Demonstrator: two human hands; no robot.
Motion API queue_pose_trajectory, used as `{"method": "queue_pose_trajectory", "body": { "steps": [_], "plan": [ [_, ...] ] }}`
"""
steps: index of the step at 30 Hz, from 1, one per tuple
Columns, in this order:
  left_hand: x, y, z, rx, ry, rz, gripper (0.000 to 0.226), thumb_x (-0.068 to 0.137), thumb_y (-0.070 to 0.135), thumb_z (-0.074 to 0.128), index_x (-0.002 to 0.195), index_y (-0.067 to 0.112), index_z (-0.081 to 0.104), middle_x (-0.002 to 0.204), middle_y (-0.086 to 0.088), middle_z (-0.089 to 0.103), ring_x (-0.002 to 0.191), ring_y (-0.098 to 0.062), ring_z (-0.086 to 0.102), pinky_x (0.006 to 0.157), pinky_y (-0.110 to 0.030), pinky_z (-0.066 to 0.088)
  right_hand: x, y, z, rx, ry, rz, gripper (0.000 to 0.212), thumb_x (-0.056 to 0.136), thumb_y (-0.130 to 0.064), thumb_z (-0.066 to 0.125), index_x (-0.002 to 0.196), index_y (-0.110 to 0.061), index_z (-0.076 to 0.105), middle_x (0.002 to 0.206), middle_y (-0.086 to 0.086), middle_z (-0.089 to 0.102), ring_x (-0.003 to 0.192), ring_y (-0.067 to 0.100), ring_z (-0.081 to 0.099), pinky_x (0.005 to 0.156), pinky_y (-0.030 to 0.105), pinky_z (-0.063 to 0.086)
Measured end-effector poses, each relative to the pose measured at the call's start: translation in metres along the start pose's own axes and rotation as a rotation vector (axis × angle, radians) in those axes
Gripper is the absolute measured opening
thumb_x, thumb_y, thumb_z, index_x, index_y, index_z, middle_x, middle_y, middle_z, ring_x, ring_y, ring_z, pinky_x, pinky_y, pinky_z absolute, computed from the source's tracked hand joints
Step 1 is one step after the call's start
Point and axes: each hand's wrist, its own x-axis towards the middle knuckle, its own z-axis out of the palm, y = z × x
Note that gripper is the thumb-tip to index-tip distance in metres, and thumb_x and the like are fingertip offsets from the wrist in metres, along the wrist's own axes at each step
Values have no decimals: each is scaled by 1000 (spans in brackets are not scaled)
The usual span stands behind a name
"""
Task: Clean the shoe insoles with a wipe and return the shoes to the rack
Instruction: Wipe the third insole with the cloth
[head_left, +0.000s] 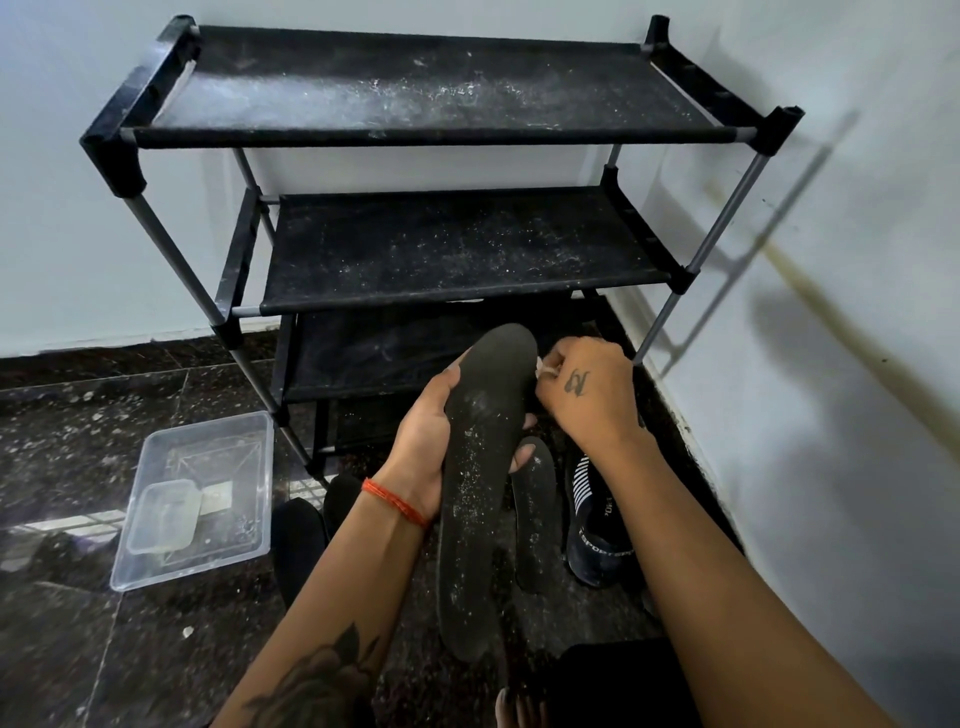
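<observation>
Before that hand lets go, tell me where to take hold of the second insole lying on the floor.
Take the second insole at its near, heel end, coming from above and from the left. It lies flat on the floor, lengthwise away from you. Its far tip is tucked behind the left hand and the held insole, and the shoe crowds its right edge. Pinch across the narrow width.

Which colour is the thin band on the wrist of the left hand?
The thin thread band on the left hand wrist is red-orange, seen in the head view.
</observation>
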Motion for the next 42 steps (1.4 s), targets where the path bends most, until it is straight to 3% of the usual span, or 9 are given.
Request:
{"method": "queue_pose_trajectory", "body": {
  "steps": [8,16,19,22,26,32,35,39,42],
  "plan": [
    [-1,1,2,-16,10,-9,42,98,43,35,135,27,50,125,-18,61,102,-39,63,75,-49,54,2,-9,-2,223,202,-126,13,82,-12,63,92,-12,70,90,3,59,74,7,48,61,4,31],
    [-4,3,1,-18,20,24,41,99,42,34,134,27,51,122,-16,62,91,-33,65,73,-48,55,0,-9,-8,225,-180,57,8,72,-16,66,68,-12,71,70,4,69,63,18,63,64,31,55],
    [-4,5,1,-15,70,7,47,98,45,37,135,20,50,118,-17,64,90,-33,68,73,-48,55,3,-11,-13,500,-80,174,11,69,-16,67,58,-13,69,58,3,67,58,22,65,62,42,57],
    [-3,3,2,-25,107,-26,52,95,48,42,135,15,49,123,-22,61,104,-39,64,73,-49,55,6,-6,-9,559,129,81,9,77,-12,64,79,-18,71,73,-2,69,68,15,66,70,39,56],
    [-6,3,5,-14,82,-47,51,96,46,40,135,15,48,126,-24,59,103,-38,64,75,-49,54,3,-5,-2,335,136,-98,29,83,-2,57,106,-15,70,99,4,66,90,13,60,81,18,43],
    [-8,6,5,-32,89,-26,53,97,46,37,137,12,47,127,-23,59,107,-39,62,76,-48,54,6,-2,-8,317,-140,108,16,76,-12,58,81,-13,73,74,4,69,70,25,64,73,41,54],
    [-11,10,7,-41,114,-29,59,96,49,35,133,4,49,129,-24,57,110,-36,60,75,-45,54,2,-5,-12,329,-191,174,16,72,-13,58,67,-12,73,67,4,70,59,24,63,64,42,56],
    [-12,9,9,-35,143,-8,56,97,48,37,129,5,52,124,-23,60,113,-36,60,77,-46,53,5,-7,-15,498,132,123,17,76,-9,62,83,-17,75,72,-3,70,63,13,63,64,32,54],
    [-13,9,10,-43,147,-21,58,96,49,37,128,3,53,119,-22,62,111,-37,60,78,-47,53,4,-9,-9,455,129,-71,25,80,-5,62,98,-16,74,93,-3,70,82,5,62,76,12,47]
  ]
}}
